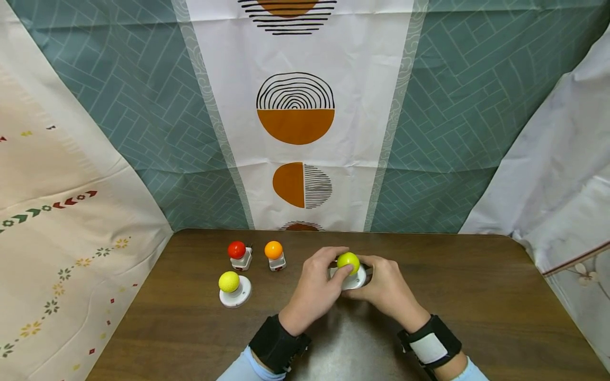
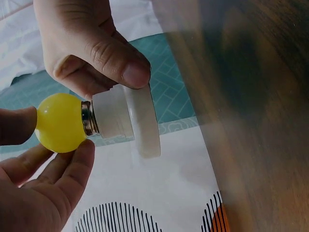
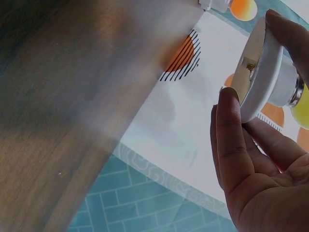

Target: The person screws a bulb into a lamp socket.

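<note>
A small yellow-green bulb (image 1: 348, 261) sits in a round white lamp holder (image 1: 355, 281), both held above the wooden table. My left hand (image 1: 315, 283) pinches the bulb between thumb and fingers. Gripping the lamp holder by its round base is my right hand (image 1: 389, 288). In the left wrist view, the bulb (image 2: 60, 123) shows a metal screw collar (image 2: 88, 118) at the mouth of the white socket (image 2: 112, 112). From the right wrist, the hollow underside (image 3: 251, 60) of the base is visible, with a brass-coloured contact inside.
To the left stand a red bulb (image 1: 236, 250) and an orange bulb (image 1: 274, 250), each in a squarish white holder. Nearer me, a textured yellow bulb (image 1: 229, 282) stands in a round white holder (image 1: 236, 299). A patterned cloth (image 1: 295, 185) hangs behind the table (image 1: 190, 338).
</note>
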A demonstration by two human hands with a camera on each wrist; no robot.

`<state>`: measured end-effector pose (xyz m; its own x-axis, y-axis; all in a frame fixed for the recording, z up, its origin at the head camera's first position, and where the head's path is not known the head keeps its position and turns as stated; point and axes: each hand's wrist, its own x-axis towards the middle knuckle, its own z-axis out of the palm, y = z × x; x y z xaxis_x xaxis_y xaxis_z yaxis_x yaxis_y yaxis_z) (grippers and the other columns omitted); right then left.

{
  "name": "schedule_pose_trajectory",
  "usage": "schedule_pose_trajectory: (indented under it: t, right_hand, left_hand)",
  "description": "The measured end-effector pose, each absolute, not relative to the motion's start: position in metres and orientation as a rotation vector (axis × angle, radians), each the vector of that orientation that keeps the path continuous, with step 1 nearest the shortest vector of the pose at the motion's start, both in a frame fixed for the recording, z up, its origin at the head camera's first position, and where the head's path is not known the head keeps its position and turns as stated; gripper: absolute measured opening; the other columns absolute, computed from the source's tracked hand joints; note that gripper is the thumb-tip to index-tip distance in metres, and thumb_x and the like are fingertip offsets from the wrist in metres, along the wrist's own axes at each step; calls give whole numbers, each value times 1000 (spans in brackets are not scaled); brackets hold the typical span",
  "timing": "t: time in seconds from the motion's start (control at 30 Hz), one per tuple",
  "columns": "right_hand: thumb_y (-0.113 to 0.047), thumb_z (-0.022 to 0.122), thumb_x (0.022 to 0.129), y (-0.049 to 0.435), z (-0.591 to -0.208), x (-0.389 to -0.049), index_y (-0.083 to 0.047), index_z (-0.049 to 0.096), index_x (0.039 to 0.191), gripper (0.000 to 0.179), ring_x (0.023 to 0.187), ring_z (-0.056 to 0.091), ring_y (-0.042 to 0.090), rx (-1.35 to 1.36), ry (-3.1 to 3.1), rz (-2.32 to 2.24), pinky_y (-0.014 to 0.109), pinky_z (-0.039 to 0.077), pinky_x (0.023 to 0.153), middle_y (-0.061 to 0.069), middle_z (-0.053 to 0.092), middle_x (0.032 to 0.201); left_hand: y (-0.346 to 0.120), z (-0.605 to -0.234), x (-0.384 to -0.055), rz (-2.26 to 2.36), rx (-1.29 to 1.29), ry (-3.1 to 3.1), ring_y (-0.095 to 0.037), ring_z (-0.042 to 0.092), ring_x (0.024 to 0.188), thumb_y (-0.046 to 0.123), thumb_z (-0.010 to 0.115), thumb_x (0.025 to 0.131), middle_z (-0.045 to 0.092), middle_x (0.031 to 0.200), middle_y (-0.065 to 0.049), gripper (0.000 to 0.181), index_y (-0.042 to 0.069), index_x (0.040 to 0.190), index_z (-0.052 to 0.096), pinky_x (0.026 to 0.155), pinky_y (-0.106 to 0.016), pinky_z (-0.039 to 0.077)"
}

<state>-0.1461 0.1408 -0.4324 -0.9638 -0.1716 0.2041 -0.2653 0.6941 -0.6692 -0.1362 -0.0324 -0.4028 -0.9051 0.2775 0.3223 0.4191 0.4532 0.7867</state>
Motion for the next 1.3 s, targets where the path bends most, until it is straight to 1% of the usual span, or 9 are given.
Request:
schedule_pose_trajectory:
  t: [0.33, 0.5, 0.63, 0.73, 0.8, 0.97, 1.1, 1.2, 1.3]
  right_hand:
    - [-41, 90, 51, 141, -432, -145, -12, 66, 113, 73, 83, 63, 8, 354, -2774, 1140, 28, 55, 70, -1, 68, 102]
    - [-43, 90, 51, 142, -432, -145, -13, 66, 114, 73, 86, 63, 8, 354, -2765, 1116, 27, 55, 70, -2, 68, 103]
    - [-43, 90, 51, 142, -431, -146, -14, 66, 114, 73, 87, 63, 7, 353, -2759, 1098, 26, 54, 71, -3, 68, 102]
    - [-43, 90, 51, 143, -431, -146, -14, 65, 114, 74, 87, 64, 8, 347, -2759, 1090, 27, 55, 72, -3, 68, 102]
    - [-44, 90, 51, 143, -430, -146, -14, 66, 114, 74, 87, 63, 8, 343, -2760, 1084, 27, 54, 72, -3, 68, 102]
    - [-43, 90, 50, 142, -430, -145, -14, 66, 113, 73, 85, 63, 8, 348, -2768, 1080, 25, 52, 70, -3, 68, 101]
    - [-42, 90, 51, 142, -431, -145, -13, 66, 113, 73, 83, 62, 8, 354, -2780, 1087, 23, 52, 68, -1, 68, 100]
    - [-41, 90, 51, 142, -432, -144, -12, 66, 113, 73, 83, 62, 8, 352, -2785, 1093, 22, 52, 68, -1, 68, 100]
    - [-41, 90, 50, 141, -431, -144, -12, 66, 113, 73, 83, 62, 8, 348, -2780, 1099, 23, 52, 68, -1, 68, 100]
  left_hand:
    - [-34, -400, -138, -1444, -696, -2619, -8, 53, 114, 19, 53, 95, 55, 127, 4, 34, 21, 129, 53, 98, -33, 46]
    - [-34, -400, -137, -1499, -631, -2610, -12, 55, 113, 30, 55, 94, 54, 129, 5, 38, 23, 131, 51, 96, -36, 48]
    - [-32, -403, -135, -1556, -485, -2555, -19, 59, 107, 42, 61, 89, 57, 122, 2, 43, 21, 126, 55, 90, -35, 51]
    - [-30, -404, -134, -1570, -413, -2512, -20, 61, 101, 45, 63, 85, 59, 116, 2, 43, 20, 120, 58, 86, -32, 52]
    - [-29, -404, -134, -1570, -404, -2493, -19, 62, 97, 44, 64, 85, 60, 112, 0, 40, 20, 117, 60, 84, -32, 53]
    - [-28, -403, -136, -1570, -430, -2470, -9, 62, 91, 39, 63, 87, 62, 107, 3, 29, 22, 111, 63, 79, -24, 53]
    - [-29, -403, -139, -1569, -463, -2457, -7, 61, 90, 35, 61, 90, 64, 105, 4, 24, 22, 110, 65, 77, -21, 53]
    - [-30, -403, -139, -1568, -471, -2456, -6, 62, 91, 35, 60, 90, 65, 105, 5, 23, 22, 109, 66, 78, -22, 53]
    - [-30, -404, -139, -1553, -474, -2459, -6, 62, 91, 38, 63, 87, 65, 105, 6, 28, 22, 109, 67, 78, -23, 54]
